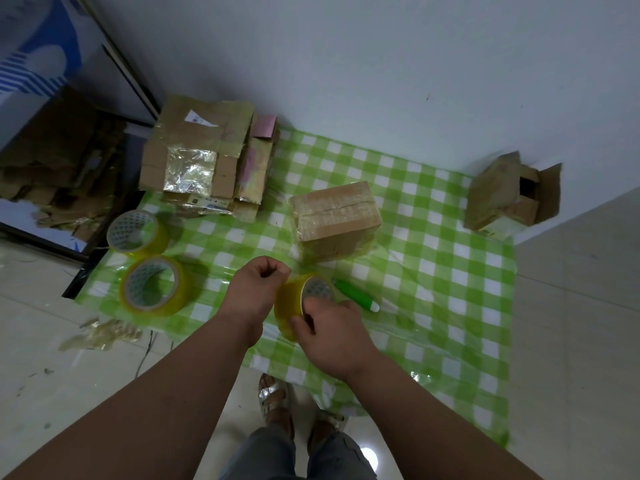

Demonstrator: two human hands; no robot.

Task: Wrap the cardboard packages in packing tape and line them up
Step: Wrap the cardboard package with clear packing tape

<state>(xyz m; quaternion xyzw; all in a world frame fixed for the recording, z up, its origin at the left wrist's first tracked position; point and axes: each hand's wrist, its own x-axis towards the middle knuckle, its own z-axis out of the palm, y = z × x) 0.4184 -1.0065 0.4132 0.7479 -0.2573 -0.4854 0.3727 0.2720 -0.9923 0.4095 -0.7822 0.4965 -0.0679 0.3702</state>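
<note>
A yellow roll of packing tape (pixel 294 303) is held above the green checked cloth (pixel 433 271). My right hand (pixel 332 336) grips the roll from below and the right. My left hand (pixel 258 289) is at the roll's left edge with its fingers curled, seemingly pinching the tape end. A taped cardboard package (pixel 334 216) lies on the cloth just beyond the hands. A stack of taped packages (pixel 204 154) stands at the cloth's far left corner. An open cardboard box (pixel 509 195) sits at the far right against the wall.
Two more yellow tape rolls (pixel 138 232) (pixel 156 285) lie at the cloth's left edge. A green cutter (pixel 356 295) lies right of the held roll. Crumpled tape scraps (pixel 100 336) are on the floor at left. Flattened cardboard (pixel 59 161) is piled far left. My feet (pixel 277 403) stand at the cloth's near edge.
</note>
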